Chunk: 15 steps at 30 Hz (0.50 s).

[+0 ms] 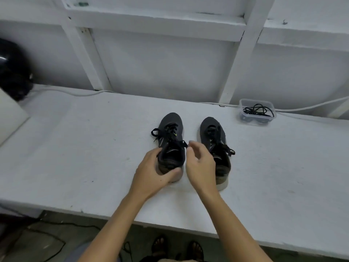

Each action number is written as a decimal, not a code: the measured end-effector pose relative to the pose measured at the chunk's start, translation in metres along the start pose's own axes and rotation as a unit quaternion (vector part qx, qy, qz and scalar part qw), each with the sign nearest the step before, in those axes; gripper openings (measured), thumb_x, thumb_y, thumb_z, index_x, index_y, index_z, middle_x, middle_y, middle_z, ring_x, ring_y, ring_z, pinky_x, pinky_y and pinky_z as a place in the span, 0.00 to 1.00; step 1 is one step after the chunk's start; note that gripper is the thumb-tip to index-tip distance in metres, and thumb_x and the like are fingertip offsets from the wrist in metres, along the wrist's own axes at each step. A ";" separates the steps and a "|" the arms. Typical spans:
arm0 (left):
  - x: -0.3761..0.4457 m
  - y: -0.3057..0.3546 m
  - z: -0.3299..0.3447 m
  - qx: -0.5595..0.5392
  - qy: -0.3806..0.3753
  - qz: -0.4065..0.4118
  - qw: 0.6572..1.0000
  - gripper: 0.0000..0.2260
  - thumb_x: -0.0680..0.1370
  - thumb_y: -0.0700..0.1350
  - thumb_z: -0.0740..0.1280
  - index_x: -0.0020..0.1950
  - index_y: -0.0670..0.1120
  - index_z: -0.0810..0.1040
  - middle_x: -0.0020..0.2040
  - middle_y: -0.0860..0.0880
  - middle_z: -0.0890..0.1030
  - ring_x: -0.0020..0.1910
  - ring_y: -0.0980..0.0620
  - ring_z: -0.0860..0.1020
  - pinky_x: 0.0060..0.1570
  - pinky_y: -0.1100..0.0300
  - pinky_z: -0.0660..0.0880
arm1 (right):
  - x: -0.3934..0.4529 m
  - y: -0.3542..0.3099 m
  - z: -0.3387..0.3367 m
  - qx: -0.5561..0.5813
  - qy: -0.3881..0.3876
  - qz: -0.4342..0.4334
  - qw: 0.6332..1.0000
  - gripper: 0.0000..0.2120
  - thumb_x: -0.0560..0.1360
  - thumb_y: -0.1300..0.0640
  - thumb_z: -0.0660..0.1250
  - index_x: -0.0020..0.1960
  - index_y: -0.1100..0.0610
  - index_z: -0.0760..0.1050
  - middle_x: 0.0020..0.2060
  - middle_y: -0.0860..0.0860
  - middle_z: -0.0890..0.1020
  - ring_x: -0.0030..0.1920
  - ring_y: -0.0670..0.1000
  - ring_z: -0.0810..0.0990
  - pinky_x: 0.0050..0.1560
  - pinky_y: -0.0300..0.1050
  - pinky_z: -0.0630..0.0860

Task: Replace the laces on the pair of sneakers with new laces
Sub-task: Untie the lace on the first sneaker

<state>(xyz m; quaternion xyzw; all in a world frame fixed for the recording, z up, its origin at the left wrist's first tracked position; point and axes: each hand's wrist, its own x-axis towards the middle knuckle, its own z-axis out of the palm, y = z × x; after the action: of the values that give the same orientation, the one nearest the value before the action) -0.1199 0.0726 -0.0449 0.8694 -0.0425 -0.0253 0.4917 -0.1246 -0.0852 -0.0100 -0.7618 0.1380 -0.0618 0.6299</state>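
Observation:
Two dark grey sneakers stand side by side on the white table (75, 148), toes pointing away from me. My left hand (151, 172) grips the heel of the left sneaker (171, 133), thumb across the back and fingers on its left side. This shoe's black laces (166, 132) are tied, with loops sticking out to both sides. My right hand (200, 165) hovers between the shoes with relaxed fingers, its fingertips close to the lace end on the left shoe's right side. The right sneaker (213, 135) has black laces and is partly hidden behind that hand.
A clear plastic tub (257, 112) holding coiled black laces sits at the back right. A white cable (75, 92) runs along the wall. A black rounded object (13, 69) is at the far left. The table's front edge (170, 222) is near me.

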 end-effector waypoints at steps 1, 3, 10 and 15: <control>0.000 -0.002 -0.003 -0.006 -0.008 0.002 1.000 0.27 0.69 0.66 0.70 0.67 0.65 0.69 0.64 0.67 0.72 0.63 0.69 0.71 0.56 0.67 0.71 | 0.004 0.003 0.005 -0.006 -0.006 0.026 1.000 0.13 0.82 0.54 0.64 0.65 0.52 0.78 0.57 0.41 0.81 0.57 0.35 0.78 0.56 0.29 0.74; 0.004 -0.006 -0.008 -0.032 -0.012 0.001 0.999 0.26 0.74 0.67 0.64 0.69 0.59 0.72 0.65 0.64 0.74 0.64 0.67 0.72 0.57 0.67 0.72 | 0.012 0.010 0.011 -0.018 -0.005 0.062 0.998 0.15 0.81 0.52 0.64 0.66 0.53 0.78 0.57 0.43 0.82 0.57 0.37 0.79 0.61 0.38 0.76; 0.048 -0.004 -0.015 -0.037 0.055 -0.066 0.996 0.06 0.81 0.47 0.66 0.54 0.51 0.83 0.50 0.59 0.83 0.48 0.68 0.78 0.44 0.77 0.70 | 0.019 0.022 0.022 -0.015 0.036 0.068 0.997 0.09 0.78 0.56 0.70 0.58 0.52 0.79 0.52 0.44 0.83 0.51 0.39 0.81 0.51 0.35 0.78; 0.070 -0.001 -0.017 -0.027 0.045 -0.055 0.997 0.10 0.80 0.46 0.68 0.61 0.52 0.82 0.49 0.55 0.83 0.46 0.60 0.79 0.45 0.73 0.74 | 0.022 0.023 0.024 -0.019 0.046 0.065 0.997 0.05 0.77 0.57 0.70 0.53 0.52 0.80 0.48 0.45 0.84 0.50 0.42 0.82 0.52 0.39 0.77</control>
<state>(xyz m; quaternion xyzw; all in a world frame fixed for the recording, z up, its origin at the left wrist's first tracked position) -0.0487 0.0803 -0.0373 0.8569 0.0279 -0.0139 0.5146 -0.1003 -0.0730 -0.0393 -0.7594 0.2169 -0.0533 0.6111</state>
